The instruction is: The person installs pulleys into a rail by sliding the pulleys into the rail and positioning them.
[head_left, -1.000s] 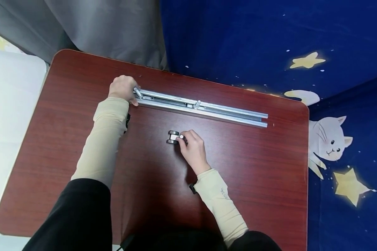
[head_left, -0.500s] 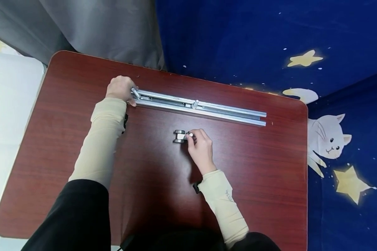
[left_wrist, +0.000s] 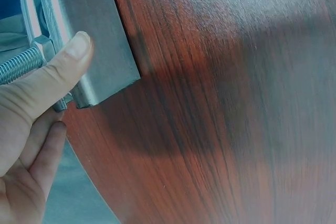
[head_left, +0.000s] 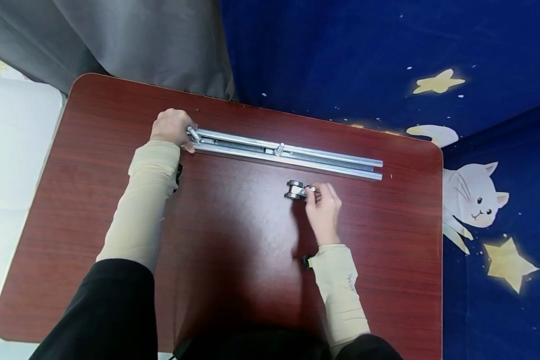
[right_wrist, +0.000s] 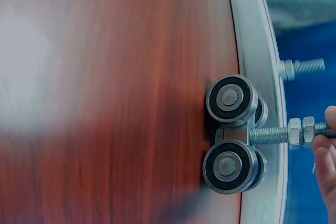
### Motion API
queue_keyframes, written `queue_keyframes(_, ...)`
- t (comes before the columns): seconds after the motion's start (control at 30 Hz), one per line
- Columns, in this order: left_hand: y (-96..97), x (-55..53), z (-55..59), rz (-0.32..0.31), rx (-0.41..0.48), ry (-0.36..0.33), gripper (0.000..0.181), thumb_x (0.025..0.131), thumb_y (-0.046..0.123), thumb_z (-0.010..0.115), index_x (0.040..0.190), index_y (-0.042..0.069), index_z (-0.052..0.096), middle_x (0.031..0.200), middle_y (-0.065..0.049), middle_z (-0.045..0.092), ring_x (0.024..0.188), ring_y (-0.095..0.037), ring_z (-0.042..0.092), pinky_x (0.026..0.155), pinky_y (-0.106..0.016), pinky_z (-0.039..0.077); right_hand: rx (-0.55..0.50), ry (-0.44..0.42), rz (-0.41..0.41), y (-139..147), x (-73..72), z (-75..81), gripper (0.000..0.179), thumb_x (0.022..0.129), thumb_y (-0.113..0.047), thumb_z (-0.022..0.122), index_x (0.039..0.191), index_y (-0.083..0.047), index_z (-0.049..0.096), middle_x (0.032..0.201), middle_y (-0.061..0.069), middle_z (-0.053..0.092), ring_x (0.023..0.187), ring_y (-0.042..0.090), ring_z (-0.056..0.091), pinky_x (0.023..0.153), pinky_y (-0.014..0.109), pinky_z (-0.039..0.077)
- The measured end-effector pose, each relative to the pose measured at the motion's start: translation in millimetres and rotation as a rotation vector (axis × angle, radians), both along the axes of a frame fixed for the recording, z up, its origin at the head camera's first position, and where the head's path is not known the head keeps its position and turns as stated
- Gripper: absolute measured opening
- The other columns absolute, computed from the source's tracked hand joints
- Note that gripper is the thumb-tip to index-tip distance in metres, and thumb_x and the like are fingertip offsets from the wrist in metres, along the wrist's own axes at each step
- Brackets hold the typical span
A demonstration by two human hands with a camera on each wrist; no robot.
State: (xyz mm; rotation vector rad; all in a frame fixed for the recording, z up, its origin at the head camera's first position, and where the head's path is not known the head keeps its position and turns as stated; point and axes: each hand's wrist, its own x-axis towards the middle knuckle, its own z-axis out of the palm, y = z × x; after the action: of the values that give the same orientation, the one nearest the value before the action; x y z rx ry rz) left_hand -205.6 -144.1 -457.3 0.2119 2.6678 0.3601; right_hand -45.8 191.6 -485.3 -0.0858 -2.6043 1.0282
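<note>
In the head view, a long silvery metal rail [head_left: 333,165] with an open slot lies along the far side of the table. My left hand [head_left: 172,127] grips its left end; in the left wrist view the thumb [left_wrist: 73,59] presses the rail's side, beside a threaded bolt [left_wrist: 21,65]. My right hand [head_left: 325,210] pinches the bolt of a roller trolley [head_left: 293,190], just in front of the rail. The right wrist view shows the trolley's black-and-silver wheels [right_wrist: 229,96] and two nuts [right_wrist: 301,132] on its bolt, whose end the fingers hold.
A second bolt [head_left: 279,149] stands up from the slot around the rail's middle. The reddish-brown table [head_left: 234,235] has rounded corners. Behind it hang a grey curtain [head_left: 162,45] and a blue curtain [head_left: 342,55]. A white surface [head_left: 13,150] adjoins on the left.
My right hand has carried the roller trolley to the right along the front of the rail. The left hand stays on the rail's left end, and the rail lies still.
</note>
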Motion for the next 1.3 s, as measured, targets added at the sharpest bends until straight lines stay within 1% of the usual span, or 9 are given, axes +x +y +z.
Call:
queue_keyframes(0.3,-0.5,1.0,1.4,-0.017,0.008,-0.004,0.058,0.058,0.013,0.084,0.111,0.002,0.064,0.11,-0.02,0.062,0.101,-0.04,0.052,0.083,-0.053,0.044,-0.013,-0.01,-0.101,41,-3.6,6.1,0.014,0.079,-0.002,0.066,0.086,0.009,0.064,0.075,0.017,0.06,0.061,0.026,0.059,0.055,0.035,0.05)
queue_keyframes(0.47,0.1,0.8,1.6,-0.032,0.009,-0.001,0.058,0.058,0.013,0.084,0.111,0.002,0.064,0.109,-0.021,0.062,0.1,-0.04,0.052,0.083,-0.053,0.044,0.017,-0.002,-0.145,64,-2.7,8.2,0.012,0.078,0.0,0.065,0.086,0.01,0.064,0.075,0.018,0.06,0.063,0.028,0.06,0.057,0.036,0.049)
queue_keyframes(0.63,-0.6,0.5,0.6,-0.066,-0.006,0.011,0.058,0.058,0.015,0.084,0.11,0.002,0.065,0.106,-0.021,0.063,0.096,-0.039,0.053,0.08,-0.052,0.045,0.058,0.005,-0.146,85,-1.4,9.9,0.011,0.078,0.002,0.064,0.087,0.009,0.065,0.075,0.019,0.059,0.063,0.029,0.059,0.057,0.033,0.048)
queue_keyframes(0.73,-1.7,-0.4,-0.5,-0.097,-0.014,0.019,0.058,0.057,0.015,0.085,0.11,0.002,0.065,0.104,-0.021,0.064,0.093,-0.038,0.054,0.08,-0.052,0.045,0.088,0.005,-0.148,96,-0.8,10.9,0.011,0.079,0.001,0.064,0.087,0.008,0.065,0.075,0.019,0.06,0.063,0.028,0.059,0.057,0.026,0.044)
queue_keyframes(0.87,-3.7,-2.1,-2.0,-0.118,-0.013,0.009,0.059,0.056,0.014,0.085,0.11,0.002,0.065,0.104,-0.021,0.064,0.092,-0.038,0.055,0.081,-0.052,0.045,0.133,-0.002,-0.159,111,0.1,12.1,0.011,0.079,-0.001,0.063,0.086,0.007,0.065,0.075,0.018,0.061,0.063,0.028,0.06,0.058,0.018,0.04)
queue_keyframes(0.97,-5.8,-3.0,-2.9,-0.137,-0.016,0.01,0.06,0.056,0.015,0.085,0.11,0.001,0.065,0.104,-0.021,0.064,0.092,-0.038,0.055,0.081,-0.052,0.045,0.16,-0.004,-0.174,122,0.6,13.3,0.011,0.079,-0.002,0.064,0.086,0.007,0.066,0.074,0.018,0.061,0.064,0.028,0.06,0.059,0.02,0.041)
queue_keyframes(1.03,-7.0,-3.2,-3.2,-0.151,-0.019,0.017,0.06,0.055,0.016,0.085,0.11,0.001,0.065,0.103,-0.021,0.064,0.092,-0.039,0.056,0.081,-0.052,0.044,0.174,-0.001,-0.186,130,0.7,13.8,0.011,0.079,-0.002,0.064,0.085,0.007,0.066,0.074,0.018,0.061,0.063,0.028,0.06,0.059,0.024,0.042)
queue_keyframes(1.13,-7.2,-3.4,-3.0,-0.159,-0.015,0.026,0.06,0.054,0.016,0.085,0.109,0.001,0.065,0.102,-0.021,0.064,0.092,-0.039,0.056,0.081,-0.052,0.044,0.189,0.002,-0.206,142,1.6,14.2,0.011,0.078,-0.002,0.063,0.084,0.006,0.066,0.073,0.018,0.061,0.064,0.028,0.059,0.06,0.027,0.042)
queue_keyframes(1.3,-2.9,-4.2,-1.8,-0.163,-0.01,0.018,0.059,0.055,0.014,0.085,0.108,-0.001,0.065,0.102,-0.021,0.064,0.091,-0.039,0.057,0.08,-0.052,0.045,0.204,0.004,-0.244,162,3.9,13.8,0.01,0.079,-0.001,0.061,0.083,0.007,0.065,0.074,0.02,0.06,0.066,0.03,0.058,0.062,0.024,0.039)
